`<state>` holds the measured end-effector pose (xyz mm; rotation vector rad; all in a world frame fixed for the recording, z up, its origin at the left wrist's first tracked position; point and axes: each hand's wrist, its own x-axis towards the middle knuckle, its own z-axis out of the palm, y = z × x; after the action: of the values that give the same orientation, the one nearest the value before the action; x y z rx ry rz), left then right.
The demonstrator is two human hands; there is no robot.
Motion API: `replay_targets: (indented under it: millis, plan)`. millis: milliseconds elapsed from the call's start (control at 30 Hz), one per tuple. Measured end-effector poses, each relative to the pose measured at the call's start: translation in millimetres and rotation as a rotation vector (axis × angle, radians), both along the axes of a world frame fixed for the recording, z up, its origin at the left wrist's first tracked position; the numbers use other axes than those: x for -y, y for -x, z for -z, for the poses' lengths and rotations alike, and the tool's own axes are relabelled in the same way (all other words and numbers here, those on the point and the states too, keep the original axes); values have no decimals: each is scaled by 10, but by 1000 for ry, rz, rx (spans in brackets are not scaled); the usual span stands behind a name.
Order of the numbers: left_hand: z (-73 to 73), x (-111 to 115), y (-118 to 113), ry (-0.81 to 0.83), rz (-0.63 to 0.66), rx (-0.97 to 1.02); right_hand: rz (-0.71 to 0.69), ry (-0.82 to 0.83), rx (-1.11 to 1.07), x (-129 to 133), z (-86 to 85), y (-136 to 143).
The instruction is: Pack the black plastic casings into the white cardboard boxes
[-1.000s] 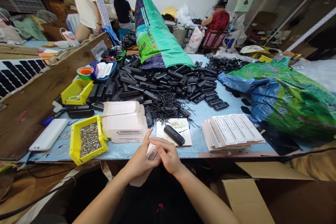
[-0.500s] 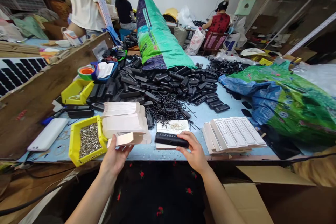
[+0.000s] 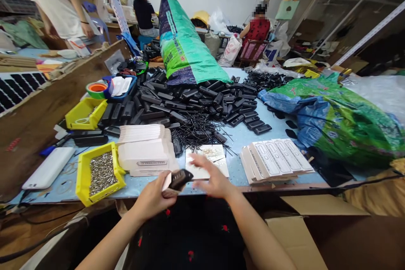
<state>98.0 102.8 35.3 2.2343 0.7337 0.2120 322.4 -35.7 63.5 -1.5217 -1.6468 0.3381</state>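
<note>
My left hand [image 3: 157,194] is closed around a small white carton [image 3: 166,182], just over the table's front edge. A black plastic case [image 3: 180,179] pokes out of the carton's right end, part of it hidden inside. To the right of it my right hand [image 3: 212,177] has its fingers spread and holds nothing; it is a little blurred. Behind that hand lies a white pad [image 3: 218,152] with small bits on it. A stack of flat cartons [image 3: 147,152] stands behind my left hand. Printed cartons [image 3: 275,158] lie in a row at the right.
Black cases [image 3: 190,97] and thin black rods [image 3: 198,128] are heaped behind the pad. A yellow bin [image 3: 101,173] of small metal parts stands left. A green sack [image 3: 186,46], a blue-green bag [image 3: 332,118] and an open cardboard box [image 3: 303,236] surround the table. Several people are beyond.
The black case has gone from my right hand into the carton in my left. My right hand has let go and opened. Both hands have come closer together.
</note>
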Motion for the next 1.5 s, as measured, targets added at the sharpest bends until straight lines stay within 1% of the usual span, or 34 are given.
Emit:
replay_targets:
  millis: [67, 100, 133, 167, 200, 233, 267, 300, 367, 400, 433, 467, 533, 567, 600, 633, 700, 733, 800, 867, 900, 1000, 1067, 1167, 1267, 1333, 1400, 1467, 1500]
  plan:
    - [50, 39, -53, -20, -117, 46, 307, 90, 68, 44, 291, -322]
    - [80, 53, -87, -24, -167, 83, 382, 137, 105, 76, 430, -478]
    - [113, 62, -125, -21, -194, 119, 413, 165, 124, 108, 548, -606]
    - [148, 66, -169, -13, -202, 147, 414, 184, 134, 134, 634, -690]
    - [183, 66, -217, 2, -194, 161, 399, 191, 138, 147, 683, -721]
    - [218, 64, -265, 20, -180, 162, 396, 178, 126, 141, 694, -696]
    - [249, 60, -313, 35, -171, 153, 410, 145, 79, 116, 670, -616]
    - [277, 57, -355, 44, -165, 136, 433, 96, -8, 70, 618, -493]
    - [320, 53, -415, 49, -149, 100, 479, -36, -263, -67, 470, -170]
    - [336, 52, -430, 52, -143, 95, 486, -97, -377, -148, 393, -4]
    - [350, 51, -435, 58, -143, 102, 467, -134, -427, -227, 324, 143]
    - [365, 48, -432, 67, -144, 119, 421, -140, -396, -298, 269, 262]
    - [398, 33, -409, 68, -145, 168, 320, -103, -199, -398, 216, 396]
    - [418, 21, -394, 52, -141, 197, 285, -85, -103, -427, 220, 416]
    - [439, 8, -380, 27, -126, 225, 272, -73, -56, -445, 244, 414]
    - [460, -6, -370, -4, -103, 247, 295, -75, -81, -456, 284, 400]
    - [492, -30, -368, -50, -38, 266, 341, -62, -298, -477, 395, 371]
    - [502, -39, -377, -58, -2, 262, 322, -38, -434, -494, 456, 370]
    - [510, -52, -413, -46, 41, 255, 208, -4, -637, -540, 561, 402]
    - [509, -60, -459, -22, 22, 276, 85, -25, -710, -595, 620, 463]
    - [507, -62, -480, -15, -1, 289, 70, -48, -730, -619, 630, 494]
    - [505, -61, -515, 4, -31, 280, 126, -32, -786, -653, 605, 560]
    - [514, -62, -511, 16, -30, 260, 185, -38, -741, -637, 580, 584]
    - [552, -86, -481, 21, -23, 266, 236, -112, -515, -583, 569, 599]
    - [589, -122, -452, 44, -22, 285, 208, -140, -363, -539, 579, 591]
    - [591, -128, -453, 40, -65, 305, 178, -139, -372, -517, 594, 605]
    - [579, -109, -480, 32, -165, 340, 189, -98, -447, -482, 621, 667]
    - [568, -68, -531, 102, -296, 392, 202, -19, -496, -410, 640, 755]
    - [565, -45, -558, 183, -353, 423, 193, 17, -481, -348, 630, 778]
